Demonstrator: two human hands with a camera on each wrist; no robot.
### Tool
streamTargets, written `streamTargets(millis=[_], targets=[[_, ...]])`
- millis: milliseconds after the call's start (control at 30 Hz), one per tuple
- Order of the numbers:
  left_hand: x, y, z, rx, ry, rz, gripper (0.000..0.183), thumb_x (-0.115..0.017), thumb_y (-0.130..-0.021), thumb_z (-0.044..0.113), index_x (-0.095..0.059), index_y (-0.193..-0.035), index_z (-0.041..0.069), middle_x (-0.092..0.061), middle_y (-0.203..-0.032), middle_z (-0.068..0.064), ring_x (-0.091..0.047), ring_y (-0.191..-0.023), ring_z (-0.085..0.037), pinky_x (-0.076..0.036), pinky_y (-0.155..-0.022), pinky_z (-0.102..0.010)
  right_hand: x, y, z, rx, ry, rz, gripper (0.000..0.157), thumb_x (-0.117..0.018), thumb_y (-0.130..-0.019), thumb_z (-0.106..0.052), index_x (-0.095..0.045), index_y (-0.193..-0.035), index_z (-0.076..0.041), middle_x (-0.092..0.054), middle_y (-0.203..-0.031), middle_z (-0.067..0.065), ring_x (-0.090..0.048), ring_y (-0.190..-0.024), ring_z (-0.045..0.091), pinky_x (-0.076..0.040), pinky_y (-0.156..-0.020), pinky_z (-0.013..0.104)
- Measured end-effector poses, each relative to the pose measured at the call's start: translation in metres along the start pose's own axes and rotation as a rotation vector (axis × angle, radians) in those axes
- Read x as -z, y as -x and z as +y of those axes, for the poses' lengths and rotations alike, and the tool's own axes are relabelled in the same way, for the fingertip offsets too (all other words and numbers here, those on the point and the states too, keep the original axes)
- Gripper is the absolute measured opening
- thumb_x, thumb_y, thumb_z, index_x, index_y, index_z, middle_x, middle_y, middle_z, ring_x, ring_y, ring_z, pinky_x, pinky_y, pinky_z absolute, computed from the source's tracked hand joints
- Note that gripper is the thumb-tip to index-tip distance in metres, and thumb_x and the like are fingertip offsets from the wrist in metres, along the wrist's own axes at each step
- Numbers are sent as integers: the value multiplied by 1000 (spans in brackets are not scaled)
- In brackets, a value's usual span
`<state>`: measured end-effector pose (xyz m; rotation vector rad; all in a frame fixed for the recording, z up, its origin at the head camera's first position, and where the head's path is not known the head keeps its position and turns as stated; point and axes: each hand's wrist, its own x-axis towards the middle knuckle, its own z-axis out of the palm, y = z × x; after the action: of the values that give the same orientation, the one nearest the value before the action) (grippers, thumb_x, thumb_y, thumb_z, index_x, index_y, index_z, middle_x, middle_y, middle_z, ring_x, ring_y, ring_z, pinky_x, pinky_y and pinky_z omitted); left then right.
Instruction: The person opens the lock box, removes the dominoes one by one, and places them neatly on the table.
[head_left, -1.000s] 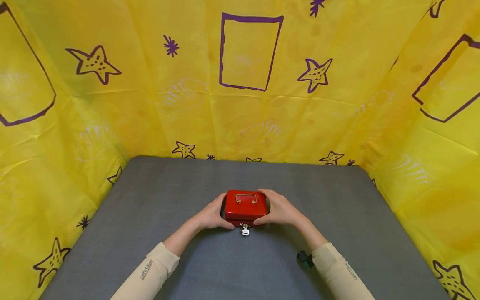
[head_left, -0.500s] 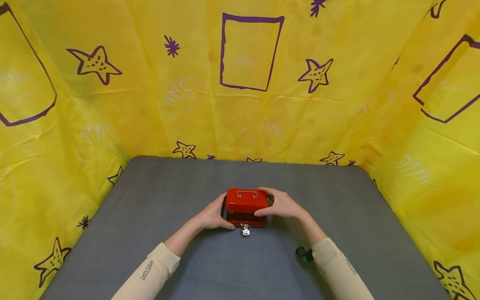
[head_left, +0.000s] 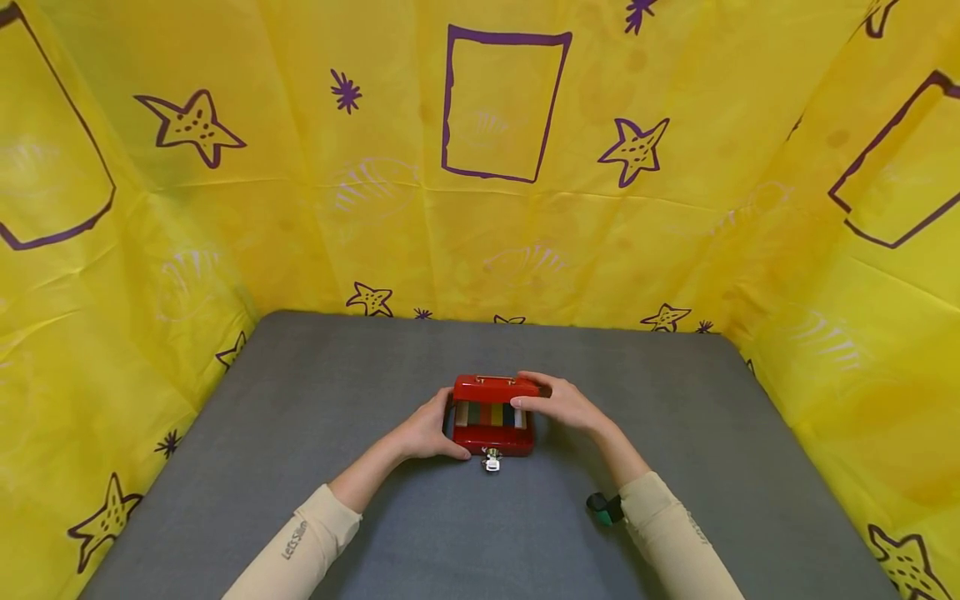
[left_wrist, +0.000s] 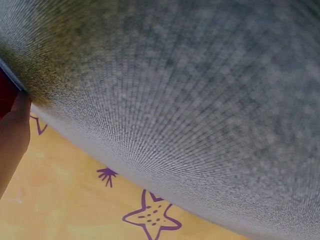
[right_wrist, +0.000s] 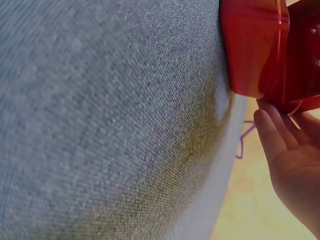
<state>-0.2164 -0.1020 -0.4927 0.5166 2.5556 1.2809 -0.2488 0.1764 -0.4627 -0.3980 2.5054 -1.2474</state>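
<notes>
A small red cash box (head_left: pixel 495 443) stands on the grey table with its lid (head_left: pixel 487 388) tilted up, a brass-coloured handle on top. Inside shows a row of coloured strips (head_left: pixel 491 414): green, red, yellow, blue and pale. Silver keys (head_left: pixel 492 463) hang at the front lock. My left hand (head_left: pixel 425 428) grips the box's left side, thumb at the front corner; the left wrist view catches only part of that hand (left_wrist: pixel 14 132). With my right hand (head_left: pixel 564 406), I hold the lid's right end, thumb at its front edge. The right wrist view shows those fingers (right_wrist: pixel 272 130) against the red metal.
Grey fabric covers the table (head_left: pixel 360 358) around the box. Yellow cloth walls (head_left: pixel 300 208) with purple drawings rise behind and on both sides. A dark strap with a green part (head_left: pixel 604 508) is at the right wrist.
My right hand has swung the lid up and back from closed, exposing the coloured strips inside. My left hand has stayed at the box's left side.
</notes>
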Motion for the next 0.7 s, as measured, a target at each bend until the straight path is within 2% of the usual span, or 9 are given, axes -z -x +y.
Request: streamTargets(millis=[267, 433, 567, 700], targets=[[-1, 1, 1, -26, -6, 5, 101, -93, -63, 19, -33, -140, -4, -49, -136, -19, -48, -123, -32, -37, -106, -49, -3, -4, -2, -51, -70, 49, 71, -66, -83, -58, -54, -140, -18, -57, -134, 7, -51, -119, 26, -40, -101, 52], [-2, 2, 1, -24, -3, 3, 101, -92, -64, 20, -32, -141, -4, -47, -138, -18, -46, -125, -31, -36, -107, -49, -6, -7, -4, -107, -177, 69, 69, -66, -85, -55, -56, -135, -8, -59, -129, 11, -55, -115, 27, -45, -99, 46], [-2, 1, 1, -30, 4, 9, 102, -92, -64, 20, -31, -142, -5, -47, -139, -19, -46, -125, -32, -35, -108, -49, -7, -12, -6, -156, -258, 90, 72, -64, -88, -52, -52, -136, 1, -58, -130, 17, -56, -117, 31, -46, -100, 44], [-1, 1, 2, -22, 14, 4, 101, -91, -65, 20, -30, -142, -4, -45, -140, -19, -45, -126, -33, -36, -107, -50, -9, -16, -9, -189, -312, 113, 71, -62, -90, -52, -51, -136, 2, -57, -132, 20, -56, -119, 35, -46, -99, 45]])
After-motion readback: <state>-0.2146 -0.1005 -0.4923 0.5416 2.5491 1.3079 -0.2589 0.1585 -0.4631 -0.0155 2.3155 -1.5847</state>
